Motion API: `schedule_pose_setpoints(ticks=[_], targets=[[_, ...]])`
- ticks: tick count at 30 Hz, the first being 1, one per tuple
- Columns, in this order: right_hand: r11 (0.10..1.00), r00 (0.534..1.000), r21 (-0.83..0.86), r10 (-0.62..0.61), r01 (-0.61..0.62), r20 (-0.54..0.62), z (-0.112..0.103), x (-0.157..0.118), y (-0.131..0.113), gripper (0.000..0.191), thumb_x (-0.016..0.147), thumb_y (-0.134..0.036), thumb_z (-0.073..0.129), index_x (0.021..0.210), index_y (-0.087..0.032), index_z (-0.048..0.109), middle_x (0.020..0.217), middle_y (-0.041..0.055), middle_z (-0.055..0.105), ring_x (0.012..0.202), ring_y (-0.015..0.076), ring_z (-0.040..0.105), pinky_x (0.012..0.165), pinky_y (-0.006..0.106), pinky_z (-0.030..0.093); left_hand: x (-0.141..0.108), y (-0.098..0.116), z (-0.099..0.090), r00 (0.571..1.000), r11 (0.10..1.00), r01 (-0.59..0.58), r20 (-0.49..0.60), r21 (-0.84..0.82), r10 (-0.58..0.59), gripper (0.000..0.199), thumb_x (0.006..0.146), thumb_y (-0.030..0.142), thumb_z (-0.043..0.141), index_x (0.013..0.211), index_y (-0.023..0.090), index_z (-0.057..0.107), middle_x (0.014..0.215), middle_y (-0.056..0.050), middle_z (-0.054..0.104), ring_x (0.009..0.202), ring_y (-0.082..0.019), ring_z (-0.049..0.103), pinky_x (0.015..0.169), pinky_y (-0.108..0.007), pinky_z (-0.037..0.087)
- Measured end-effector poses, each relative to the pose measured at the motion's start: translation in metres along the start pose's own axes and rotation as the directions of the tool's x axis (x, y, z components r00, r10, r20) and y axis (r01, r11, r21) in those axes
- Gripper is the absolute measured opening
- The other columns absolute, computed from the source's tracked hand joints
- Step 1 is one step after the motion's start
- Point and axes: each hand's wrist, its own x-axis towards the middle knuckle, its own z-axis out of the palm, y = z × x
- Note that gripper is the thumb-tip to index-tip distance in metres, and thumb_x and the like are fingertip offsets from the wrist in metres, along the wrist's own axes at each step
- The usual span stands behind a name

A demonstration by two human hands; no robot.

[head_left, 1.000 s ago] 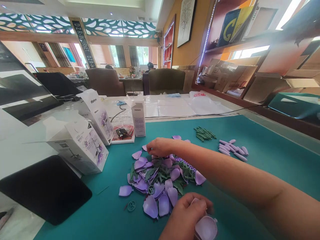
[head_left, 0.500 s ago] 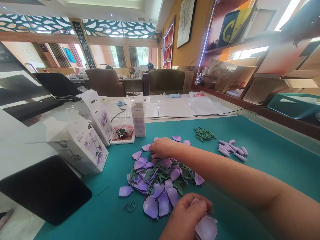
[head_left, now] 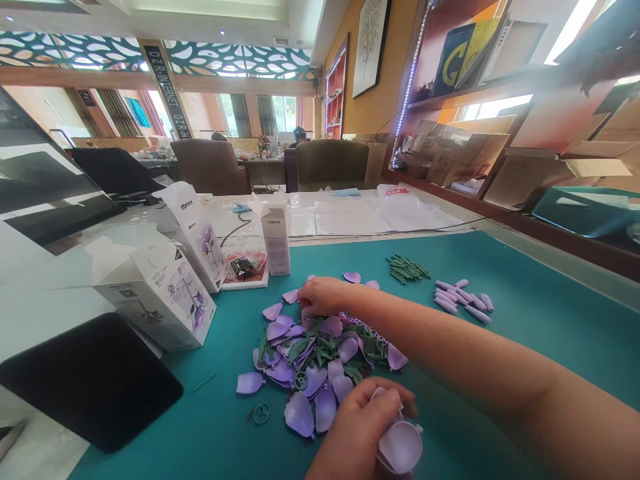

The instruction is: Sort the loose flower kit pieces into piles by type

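Observation:
Purple petal pieces (head_left: 299,413) and green leaf pieces (head_left: 325,350) lie in a loose pile on the teal mat (head_left: 220,427). My right hand (head_left: 325,297) reaches across to the far edge of the pile, its fingers closed over a petal there; whether they grip it is hidden. Close to the camera, my left hand (head_left: 367,423) is closed around several nested purple petals (head_left: 401,447), cupped side up. A green ring piece (head_left: 261,413) rests at the near left of the pile.
Green stems (head_left: 407,269) and purple bud pieces (head_left: 463,299) lie at the right. White printed boxes (head_left: 160,290) and a black tablet-like slab (head_left: 93,380) occupy the left. Paper sheets (head_left: 345,217) lie beyond the mat, with chairs (head_left: 333,163) behind.
My left hand has moved slightly left and up with the petals in it. My right hand stays at nearly the same spot over the far edge of the pile.

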Motion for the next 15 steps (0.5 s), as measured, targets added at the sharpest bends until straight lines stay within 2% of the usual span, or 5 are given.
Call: schedule_pose_setpoints(ticks=[3, 6, 9, 12, 15], targets=[[0.998, 0.998, 0.058, 0.004, 0.000, -0.066, -0.005, -0.010, 0.003, 0.017, 0.085, -0.029, 0.057, 0.092, -0.017, 0.066, 0.092, 0.0052, 0.066, 0.080, 0.0149, 0.056, 0.059, 0.023, 0.035, -0.003, 0.006, 0.000, 1.000, 0.999, 0.021, -0.010, -0.034, -0.022, 0.036, 0.070, 0.049, 0.065, 0.087, 0.018, 0.059, 0.083, -0.002, 0.058, 0.055, -0.010, 0.051, 0.042, -0.021, 0.035], [0.988, 0.981, 0.155, 0.008, 0.023, -0.195, -0.017, -0.036, 0.006, 0.023, 0.092, -0.034, 0.047, 0.096, -0.017, 0.063, 0.095, 0.0048, 0.062, 0.079, 0.0118, 0.053, 0.063, 0.022, 0.036, -0.006, 0.009, 0.001, 0.999, 0.996, 0.004, -0.040, -0.084, -0.007, 0.036, 0.073, 0.050, 0.065, 0.092, 0.020, 0.059, 0.087, -0.001, 0.057, 0.060, -0.012, 0.054, 0.039, -0.020, 0.039], [0.917, 0.920, 0.377, 0.026, 0.134, -0.392, -0.030, -0.077, 0.008, 0.027, 0.093, -0.037, 0.048, 0.086, -0.015, 0.062, 0.088, 0.0034, 0.057, 0.073, 0.0098, 0.050, 0.064, 0.021, 0.038, -0.008, 0.012, 0.002, 0.998, 0.992, -0.017, -0.068, -0.123, 0.009, 0.037, 0.076, 0.052, 0.062, 0.097, 0.021, 0.059, 0.088, -0.001, 0.056, 0.061, -0.011, 0.054, 0.039, -0.021, 0.043], [0.866, 0.890, 0.470, 0.068, 0.171, -0.450, -0.035, -0.119, 0.006, 0.028, 0.093, -0.037, 0.049, 0.084, -0.015, 0.063, 0.082, 0.0022, 0.055, 0.071, 0.0094, 0.050, 0.063, 0.021, 0.040, -0.008, 0.015, 0.004, 0.994, 0.989, -0.015, -0.108, -0.149, -0.002, 0.043, 0.076, 0.057, 0.060, 0.099, 0.021, 0.059, 0.089, -0.002, 0.057, 0.060, -0.011, 0.054, 0.038, -0.021, 0.043], [0.834, 0.884, 0.508, 0.055, 0.215, -0.465, -0.028, -0.149, 0.000, 0.020, 0.091, -0.032, 0.053, 0.087, -0.016, 0.065, 0.083, 0.0025, 0.058, 0.074, 0.0102, 0.054, 0.065, 0.021, 0.043, -0.008, 0.018, 0.008, 0.987, 0.982, 0.008, -0.155, -0.189, -0.038, 0.049, 0.074, 0.063, 0.058, 0.098, 0.020, 0.060, 0.088, -0.002, 0.058, 0.060, -0.012, 0.056, 0.037, -0.021, 0.041]])
